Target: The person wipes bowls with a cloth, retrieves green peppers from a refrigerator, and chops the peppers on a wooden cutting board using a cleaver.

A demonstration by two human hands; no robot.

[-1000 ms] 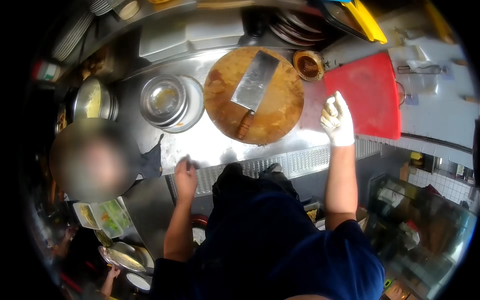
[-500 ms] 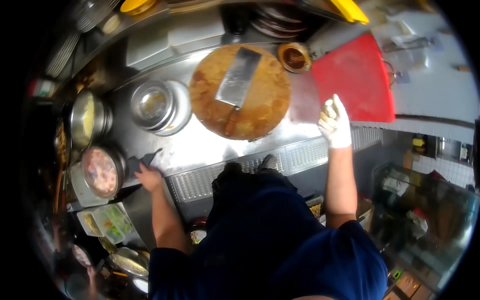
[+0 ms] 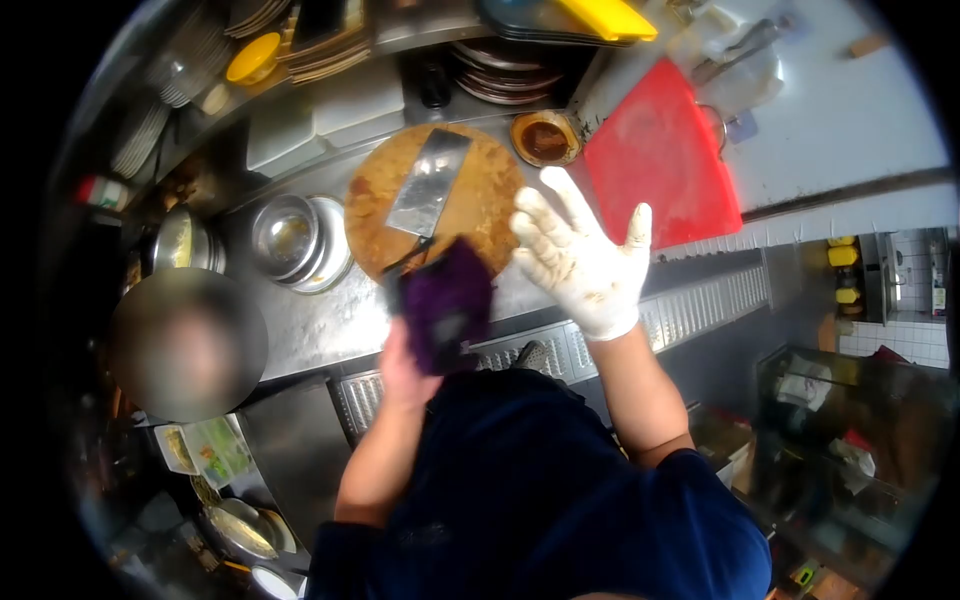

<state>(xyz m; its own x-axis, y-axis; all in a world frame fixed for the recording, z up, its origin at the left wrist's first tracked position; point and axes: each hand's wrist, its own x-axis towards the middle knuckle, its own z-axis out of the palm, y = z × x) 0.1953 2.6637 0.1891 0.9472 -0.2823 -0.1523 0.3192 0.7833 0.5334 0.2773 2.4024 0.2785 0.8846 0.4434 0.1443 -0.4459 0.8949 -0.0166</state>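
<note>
My left hand (image 3: 408, 368) is closed on a limp, dark purple and black cloth (image 3: 450, 308), raised in front of my body and smeared by motion. Behind the cloth, the near edge of the round wooden chopping block (image 3: 368, 215) is partly covered. A broad cleaver (image 3: 432, 185) lies flat on the block, its handle mostly hidden. My right hand (image 3: 590, 262), in a stained white glove, is held up with fingers spread and holds nothing. It hovers between the block and a red cutting board (image 3: 655, 165).
Left of the block are stacked metal bowls (image 3: 285, 238) on a white plate. A bowl of brown sauce (image 3: 545, 138) stands behind, near the red board. Stacked dark plates (image 3: 505, 75) fill the shelf. Vegetable containers (image 3: 215, 445) sit at left; a blurred patch hides what is above them.
My left hand has lifted the dark cloth off the left end of the counter and brought it in front of me. My gloved right hand has moved inward, its curled fingers now spread.
</note>
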